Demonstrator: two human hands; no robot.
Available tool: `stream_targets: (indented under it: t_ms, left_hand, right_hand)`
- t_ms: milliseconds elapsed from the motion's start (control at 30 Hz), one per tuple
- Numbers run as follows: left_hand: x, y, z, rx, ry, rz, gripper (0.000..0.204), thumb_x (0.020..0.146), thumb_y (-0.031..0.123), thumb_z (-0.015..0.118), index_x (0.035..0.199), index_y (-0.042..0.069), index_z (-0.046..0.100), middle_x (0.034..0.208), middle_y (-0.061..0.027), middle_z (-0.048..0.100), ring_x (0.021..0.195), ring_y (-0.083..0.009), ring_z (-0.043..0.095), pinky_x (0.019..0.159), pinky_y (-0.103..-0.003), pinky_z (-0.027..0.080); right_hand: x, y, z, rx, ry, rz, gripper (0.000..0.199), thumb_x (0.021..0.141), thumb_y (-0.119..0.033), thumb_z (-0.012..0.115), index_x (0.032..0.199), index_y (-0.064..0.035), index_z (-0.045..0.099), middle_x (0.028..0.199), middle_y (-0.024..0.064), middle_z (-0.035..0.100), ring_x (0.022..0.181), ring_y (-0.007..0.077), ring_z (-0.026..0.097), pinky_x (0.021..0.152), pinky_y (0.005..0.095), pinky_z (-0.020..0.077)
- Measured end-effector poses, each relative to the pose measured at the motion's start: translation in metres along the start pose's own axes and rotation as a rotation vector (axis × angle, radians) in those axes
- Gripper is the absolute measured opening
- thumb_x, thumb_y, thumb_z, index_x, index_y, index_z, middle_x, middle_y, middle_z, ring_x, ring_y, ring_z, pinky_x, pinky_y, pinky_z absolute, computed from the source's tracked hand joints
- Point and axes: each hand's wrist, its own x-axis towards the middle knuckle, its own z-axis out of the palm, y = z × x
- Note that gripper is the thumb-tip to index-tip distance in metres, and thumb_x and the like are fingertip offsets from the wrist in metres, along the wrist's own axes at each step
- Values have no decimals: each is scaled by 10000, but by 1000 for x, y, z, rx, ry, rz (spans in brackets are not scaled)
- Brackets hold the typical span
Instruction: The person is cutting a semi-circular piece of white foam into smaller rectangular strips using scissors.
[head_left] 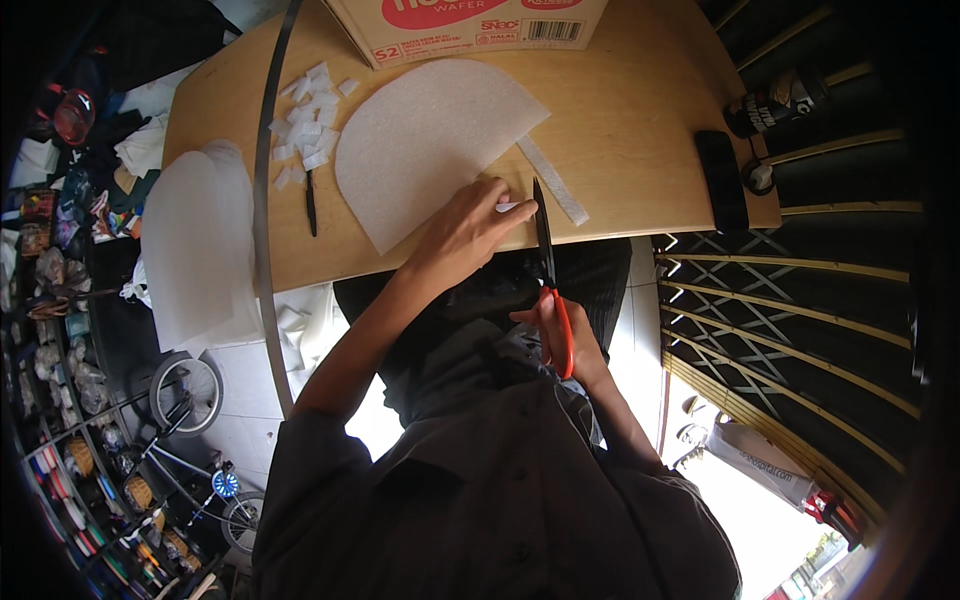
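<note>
My left hand (pixel 465 235) is closed near the table's front edge, with a small white piece (pixel 512 207) pinched between thumb and fingers. In my right hand (pixel 560 335) is a pair of scissors (pixel 545 235) with red handles and dark blades. The blades point away from me, their tips close to my left thumb. A large white half-round sheet of cloth-like material (pixel 435 140) lies beyond my left hand. Just right of it rests a narrow white strip (pixel 555 180). Several small cut white pieces (pixel 310 118) form a loose pile at the left, beside a black pen (pixel 311 205).
A cardboard box (pixel 470 38) stands at the table's far edge. White curved sheets (pixel 200 240) overhang the left edge. At the right end are a dark flat case (pixel 718 180) and a black container (pixel 775 100). A bicycle (pixel 190 450) and a folding gate (pixel 790 300) flank me.
</note>
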Motion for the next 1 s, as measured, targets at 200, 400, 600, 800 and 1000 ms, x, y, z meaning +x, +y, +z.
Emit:
stream_targets:
  t_ms: [200,400,600,800,1000]
  left_hand:
    - [-3,-7,9,-107,41,-33,359,810,-19,648,1144,113,633,1043,-98,561,990,-283,609,865,-400,518]
    - [0,-10,-22,-389,310,-228,154,914,65,655,1066,73,629,942,-94,595,796,-254,641,663,-349,532]
    - [-24,-80,-79,-355,526,-559,141,932,75,635,1070,58,612,1034,-132,678,884,-254,693,626,-340,541]
    - [-54,-157,-99,-111,559,-573,170,905,54,657,1069,43,613,1055,-126,701,903,-296,696,629,-341,553]
    - [-60,-177,-105,-99,493,-596,237,871,58,680,1104,45,641,1065,-168,686,859,-345,678,678,-370,542]
  right_hand:
    - [6,8,4,66,-5,15,762,972,-671,387,911,68,566,903,205,730,414,138,553,421,266,469]
    - [-1,4,1,14,21,-49,866,974,-692,359,954,115,673,475,58,550,383,100,492,448,251,417]
    - [11,13,4,13,20,-155,806,992,-652,370,900,96,657,487,66,562,389,94,508,444,246,432]
    - [14,-2,17,-39,-7,-114,691,1013,-613,334,792,8,543,508,79,499,390,116,512,787,360,495]
    - [13,-11,23,-94,7,-82,696,1015,-617,321,747,-9,527,379,40,402,367,119,479,907,369,539]
